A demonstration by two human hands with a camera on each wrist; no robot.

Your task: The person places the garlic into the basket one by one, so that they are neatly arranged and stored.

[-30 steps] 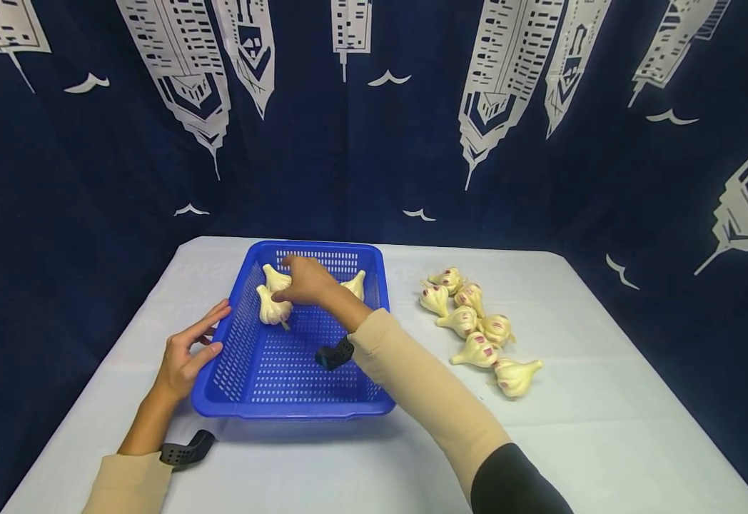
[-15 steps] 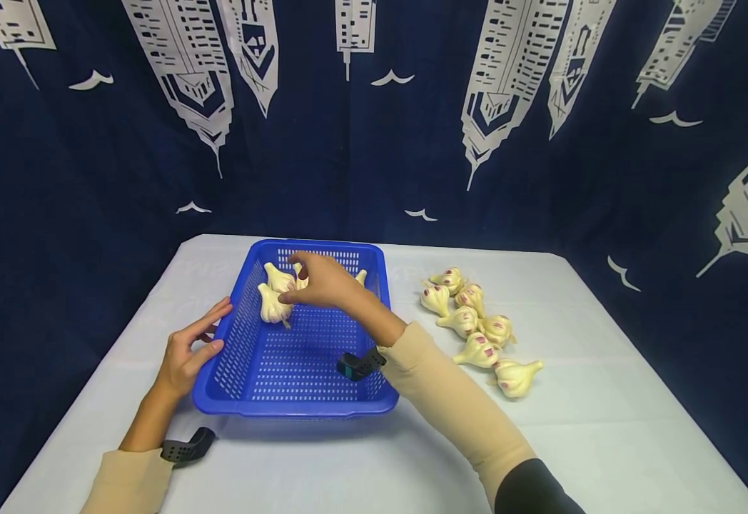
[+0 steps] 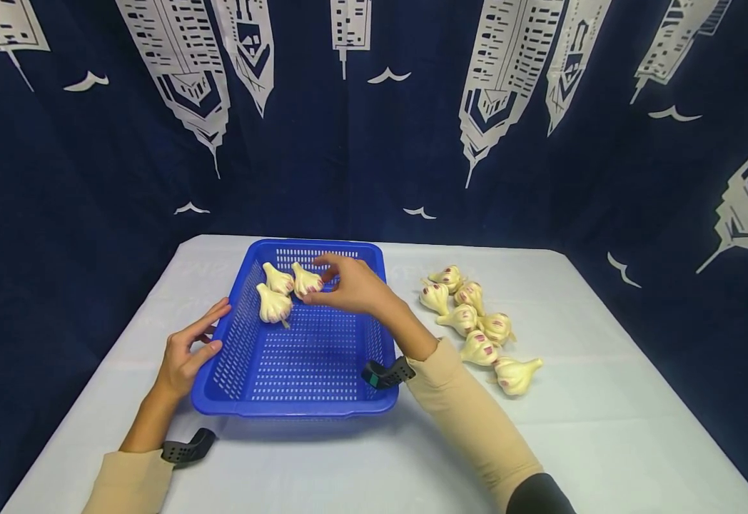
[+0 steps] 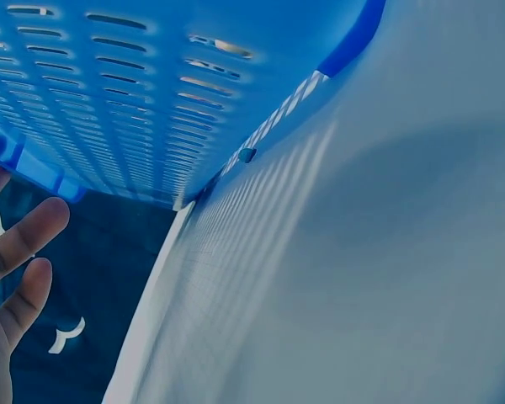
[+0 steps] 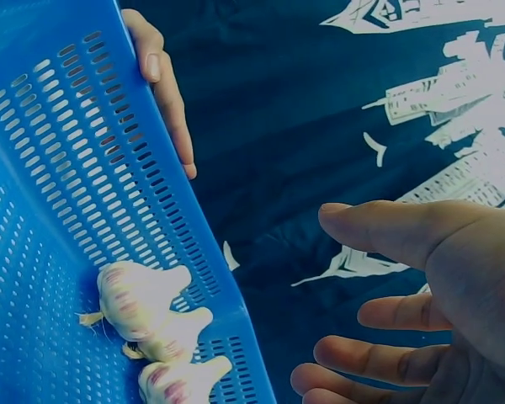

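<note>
My right hand [image 3: 357, 289] is inside the blue plastic basket [image 3: 293, 409], thumb and fingers spread beside a garlic bulb [image 3: 307, 283]. In the right wrist view its fingers [image 5: 379, 358] stand apart from the bulbs, with nothing between them. Two more garlic bulbs, an upper one [image 3: 278, 278] and a lower one [image 3: 274, 305], lie close by at the basket's far left. Against the basket's left rim rests my left hand [image 3: 183, 360], its fingers and thumb extended. The left wrist view shows some of those fingers [image 4: 29, 290] clear of the basket wall [image 4: 143, 84].
On the white table [image 3: 592, 428], to the right of the basket, several garlic bulbs [image 3: 477, 348] lie in a loose group. A dark blue cloth [image 3: 374, 157] printed with white buildings hangs behind the table. Each wrist wears a black band [image 3: 188, 448].
My right hand has drawn back to the right, leaving a third bulb in view beside the two at the left. A bulb seen earlier at the basket's right is now hidden. My left hand stays put.
</note>
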